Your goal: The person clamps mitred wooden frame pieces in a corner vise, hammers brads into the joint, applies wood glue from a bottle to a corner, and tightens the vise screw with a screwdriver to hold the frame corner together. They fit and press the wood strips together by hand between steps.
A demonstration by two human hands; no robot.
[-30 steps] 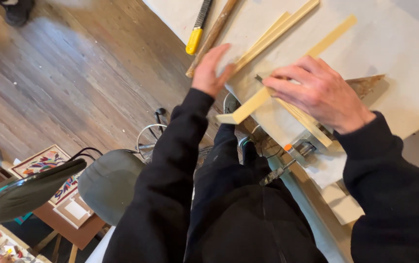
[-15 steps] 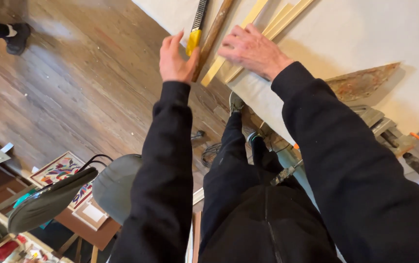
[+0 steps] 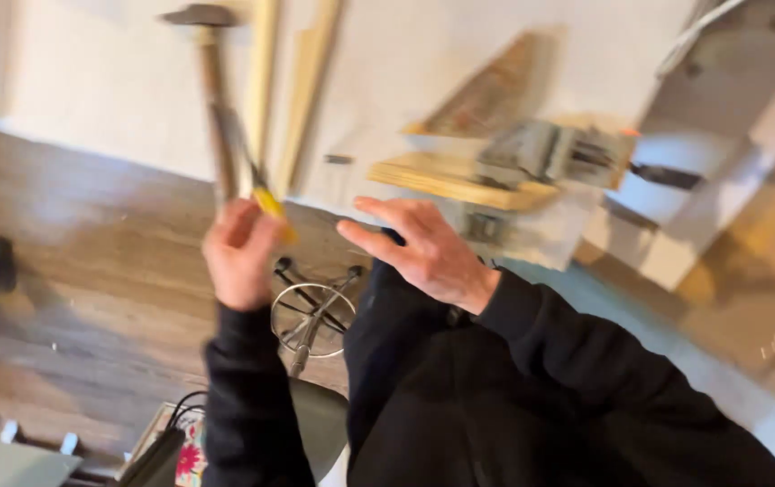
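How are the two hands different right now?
The left hand is curled in a fist around a hammer with a yellow-ended handle; the right hand is open and holds nothing. The left hand's fingers are bent, the right hand's fingers are spread flat. Both come out of black sleeves.

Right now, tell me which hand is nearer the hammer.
Left. The left hand grips the hammer by its handle; the right hand hangs open, apart from it.

Home workshop: wood strips (image 3: 308, 81), clamp (image 3: 541, 153) on white worktable (image 3: 117, 99) (plank floor (image 3: 90, 261)).
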